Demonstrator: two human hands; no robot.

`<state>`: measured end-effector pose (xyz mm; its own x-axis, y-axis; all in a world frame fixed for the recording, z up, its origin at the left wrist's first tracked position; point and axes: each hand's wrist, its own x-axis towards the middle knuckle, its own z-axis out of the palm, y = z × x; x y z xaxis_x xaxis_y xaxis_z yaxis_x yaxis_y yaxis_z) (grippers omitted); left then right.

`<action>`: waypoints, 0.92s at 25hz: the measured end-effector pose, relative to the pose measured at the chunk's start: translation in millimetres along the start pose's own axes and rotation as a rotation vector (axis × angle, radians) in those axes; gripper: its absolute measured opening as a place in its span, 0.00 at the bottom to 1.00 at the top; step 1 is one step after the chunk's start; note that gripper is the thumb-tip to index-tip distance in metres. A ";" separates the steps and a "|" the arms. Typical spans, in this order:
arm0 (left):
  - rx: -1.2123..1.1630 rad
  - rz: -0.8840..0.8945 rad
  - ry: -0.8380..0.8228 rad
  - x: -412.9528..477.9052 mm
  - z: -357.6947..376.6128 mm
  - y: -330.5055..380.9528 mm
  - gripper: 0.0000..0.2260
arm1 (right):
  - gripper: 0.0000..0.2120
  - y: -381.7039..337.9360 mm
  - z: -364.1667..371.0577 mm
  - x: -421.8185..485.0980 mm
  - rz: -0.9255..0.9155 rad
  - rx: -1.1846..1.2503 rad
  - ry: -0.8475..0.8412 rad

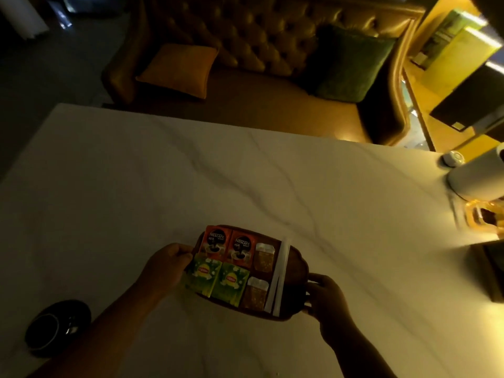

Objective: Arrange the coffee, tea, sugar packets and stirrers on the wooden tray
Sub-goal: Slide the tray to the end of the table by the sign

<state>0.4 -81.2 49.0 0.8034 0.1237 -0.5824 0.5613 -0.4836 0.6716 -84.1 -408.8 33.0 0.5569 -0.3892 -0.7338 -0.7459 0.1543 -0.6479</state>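
A dark wooden tray (296,271) sits near the front of the white marble table (191,173). On it lie two red coffee packets (228,244) in the far row and two green tea packets (216,278) in the near row. Right of them are two brown sugar packets (259,274), then white wrapped stirrers (278,276) laid lengthwise. My left hand (166,264) grips the tray's left end. My right hand (326,298) grips its right end.
A black cup on a black saucer (58,327) stands at the near left. A white kettle (477,177) and a small white round object (453,158) are at the table's right edge, with a glossy gold item (484,214) below them. A tufted sofa with cushions lies beyond.
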 end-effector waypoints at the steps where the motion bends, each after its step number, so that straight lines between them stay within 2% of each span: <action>1: 0.020 0.012 -0.011 -0.5 10.8 6.2 0.07 | 0.13 5.2 -11.6 1.1 0.009 0.032 0.008; 5: 0.102 0.039 -0.070 -5.2 59.8 33.8 0.08 | 0.11 21.6 -64.0 6.8 0.014 0.127 0.024; 12: 0.345 0.155 -0.223 -30.8 225.8 117.9 0.16 | 0.06 55.2 -218.8 9.7 0.019 0.290 0.104; 18: 0.572 0.398 -0.347 -63.2 382.3 195.5 0.17 | 0.07 93.6 -343.5 1.3 0.096 0.479 0.176; 23: 0.675 0.546 -0.424 -86.4 494.1 248.7 0.16 | 0.07 125.4 -406.1 10.4 0.194 0.655 0.259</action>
<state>-27.6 -640.3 40.0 0.7072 -0.5246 -0.4740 -0.2069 -0.7946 0.5707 -320.3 -762.3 27.1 0.2723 -0.4897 -0.8283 -0.4053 0.7224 -0.5603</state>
